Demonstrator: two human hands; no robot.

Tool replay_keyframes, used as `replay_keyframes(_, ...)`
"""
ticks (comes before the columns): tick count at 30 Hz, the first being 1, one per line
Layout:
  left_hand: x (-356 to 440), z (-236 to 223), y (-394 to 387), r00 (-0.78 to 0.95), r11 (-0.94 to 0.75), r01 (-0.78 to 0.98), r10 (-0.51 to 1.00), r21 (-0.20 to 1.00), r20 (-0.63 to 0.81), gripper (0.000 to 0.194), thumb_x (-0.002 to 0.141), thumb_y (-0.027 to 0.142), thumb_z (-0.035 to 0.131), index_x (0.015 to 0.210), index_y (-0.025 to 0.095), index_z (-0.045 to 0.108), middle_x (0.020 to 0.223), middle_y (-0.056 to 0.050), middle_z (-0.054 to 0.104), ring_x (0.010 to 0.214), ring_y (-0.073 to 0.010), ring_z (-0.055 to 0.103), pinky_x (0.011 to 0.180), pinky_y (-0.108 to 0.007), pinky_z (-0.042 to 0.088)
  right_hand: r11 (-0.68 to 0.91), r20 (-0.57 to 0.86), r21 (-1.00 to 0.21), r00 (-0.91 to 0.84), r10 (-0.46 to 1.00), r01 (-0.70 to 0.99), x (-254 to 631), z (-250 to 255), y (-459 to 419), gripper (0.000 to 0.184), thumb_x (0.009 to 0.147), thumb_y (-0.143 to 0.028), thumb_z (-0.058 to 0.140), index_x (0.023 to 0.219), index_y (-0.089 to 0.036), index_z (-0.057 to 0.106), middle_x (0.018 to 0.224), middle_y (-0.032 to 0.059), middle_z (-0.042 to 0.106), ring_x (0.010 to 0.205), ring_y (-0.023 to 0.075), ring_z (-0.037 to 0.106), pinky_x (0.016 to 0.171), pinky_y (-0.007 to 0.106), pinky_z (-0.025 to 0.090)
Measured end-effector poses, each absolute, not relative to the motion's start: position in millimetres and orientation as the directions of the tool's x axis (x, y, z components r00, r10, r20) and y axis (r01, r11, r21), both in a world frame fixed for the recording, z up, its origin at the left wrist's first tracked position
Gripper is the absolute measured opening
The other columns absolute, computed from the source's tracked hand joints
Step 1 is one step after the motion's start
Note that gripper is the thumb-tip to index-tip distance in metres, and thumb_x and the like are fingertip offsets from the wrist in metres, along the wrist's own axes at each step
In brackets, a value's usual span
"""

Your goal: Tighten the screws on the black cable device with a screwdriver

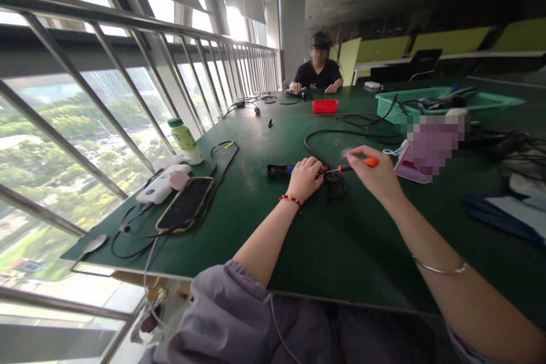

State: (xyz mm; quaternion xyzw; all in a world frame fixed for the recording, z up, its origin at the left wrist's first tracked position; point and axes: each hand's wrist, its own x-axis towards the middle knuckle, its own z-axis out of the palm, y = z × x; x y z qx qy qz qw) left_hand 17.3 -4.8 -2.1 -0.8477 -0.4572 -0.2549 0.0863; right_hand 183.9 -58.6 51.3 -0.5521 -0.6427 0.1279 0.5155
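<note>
- Closed over the right end of a black cylindrical tool with a blue band (279,171) with the left hand (305,179), palm down and with fingers curled; hard to tell how far around the underside.
- Closed around the orange-and-black handle of a screwdriver (371,162) with the right hand (377,177), in a loose grip, with the thumb and forefinger drawn in near the front of the handle.
- Pointing leftward, with the metal shaft, from the right grip to the left fingertips; too small to tell exactly what lies under the tip.
- Lying sideways on the green desk (239,227), with the black end of the cylindrical tool bare to the left of the left hand.
- Coiled just beside both hands, a black cable (336,189).
- Worn on the left wrist, a red beaded bracelet (290,199); on the right forearm, a silver bangle (441,268).
- To the left, on the desk: a black-screened phone (186,205), a white device (157,186) and a green-capped bottle (185,142) near the metal railing (128,20).
- To the right: a purple object (416,165), partly blurred, and a green basket (486,105) with dark items inside.
- Farther off: a red container (325,107) and, behind the far edge, a seated person (319,75) in black.
</note>
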Motion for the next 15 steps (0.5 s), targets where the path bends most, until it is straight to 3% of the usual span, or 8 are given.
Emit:
replay_keyframes(5, 17.2, -0.9, -5.6, 0.444, -0.560, 0.823, 0.739, 0.096, 0.507, 0.006, 0.082, 0.021, 0.055, 0.088, 0.020, 0.056, 0.099, -0.004, 0.059, 0.095, -0.0191, 0.052, 0.083, -0.030, 0.041, 0.497, 0.631, -0.706, 0.131, 0.765, 0.505, 184.7, 48.8, -56.3, 0.040, 0.069, -0.029, 0.063, 0.107, -0.021, 0.056, 0.076, -0.0005, 0.058, 0.066, 0.0151, 0.057, 0.067, 0.029, 0.047)
replay_keyframes(8, 16.9, -0.9, -5.6, 0.449, -0.563, 0.821, 0.741, 0.098, 0.500, 0.006, 0.083, 0.022, 0.055, 0.089, 0.021, 0.056, 0.100, -0.004, 0.059, 0.096, -0.0194, 0.052, 0.084, -0.031, 0.041, 0.424, 0.609, -0.700, 0.170, 0.775, 0.575, 185.4, 48.5, -57.8, 0.035, 0.073, -0.039, 0.062, 0.103, -0.023, 0.057, 0.064, -0.0027, 0.055, 0.059, 0.0159, 0.055, 0.063, 0.030, 0.045)
replay_keyframes(12, 16.9, -1.4, -5.2, 0.452, -0.566, 0.818, 0.742, 0.101, 0.495, 0.008, 0.084, 0.021, 0.054, 0.090, 0.020, 0.057, 0.101, -0.004, 0.058, 0.097, -0.0193, 0.052, 0.084, -0.031, 0.041, 0.339, 0.560, -0.697, 0.184, 0.808, 0.632, 184.6, 51.4, -61.3, 0.021, 0.078, -0.043, 0.055, 0.079, -0.023, 0.062, 0.057, -0.0012, 0.054, 0.058, 0.0170, 0.054, 0.060, 0.029, 0.042)
replay_keyframes(15, 17.2, -1.4, -5.3, 0.448, -0.563, 0.820, 0.743, 0.103, 0.496, 0.007, 0.084, 0.021, 0.054, 0.090, 0.020, 0.057, 0.101, -0.004, 0.058, 0.096, -0.0190, 0.052, 0.084, -0.030, 0.041, 0.407, 0.587, -0.703, 0.151, 0.796, 0.583, 183.6, 51.9, -60.5, 0.019, 0.074, -0.034, 0.058, 0.089, -0.023, 0.062, 0.066, -0.0005, 0.057, 0.061, 0.0161, 0.055, 0.061, 0.029, 0.043)
